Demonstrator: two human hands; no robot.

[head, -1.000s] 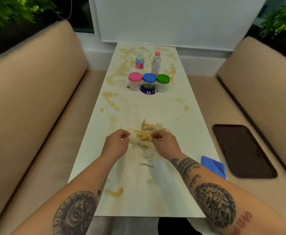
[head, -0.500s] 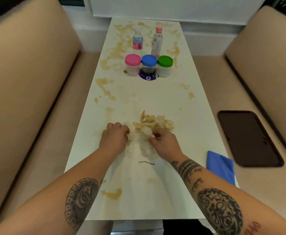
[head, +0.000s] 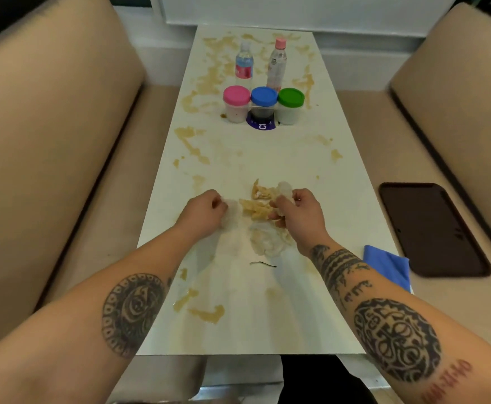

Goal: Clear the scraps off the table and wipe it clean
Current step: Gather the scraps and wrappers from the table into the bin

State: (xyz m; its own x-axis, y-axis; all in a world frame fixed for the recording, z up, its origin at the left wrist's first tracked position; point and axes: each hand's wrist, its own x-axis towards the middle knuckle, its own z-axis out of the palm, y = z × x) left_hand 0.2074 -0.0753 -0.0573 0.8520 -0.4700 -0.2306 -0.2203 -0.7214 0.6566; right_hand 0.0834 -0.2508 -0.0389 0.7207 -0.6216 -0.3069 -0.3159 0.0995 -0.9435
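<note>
1. Booth seating on both sides, tan cushions, and a long white table running down the middle, smeared with yellowish-brown sauce stains pretty much end to end.
2. Head camera, mid-table: a pile of scraps, yellowish crumpled bits, sits between the person's hands, with a wad of stained tissue lying just on the near side of it.
3. Left hand is curled down on the table, fingers bunched on a thin whitish tissue piece just left of the scraps.
4. Right hand is lifted a bit and pinching a crumpled white tissue wad at the right edge of the pile.
5. Thin dark strand lies on the table near the stained tissue.
6. Far end: two bottles and three tubs with pink, blue and green lids in a row.
7. Blue cloth lies at the table's right edge, partly behind the right forearm; dark tray on the right seat beside it.
</note>
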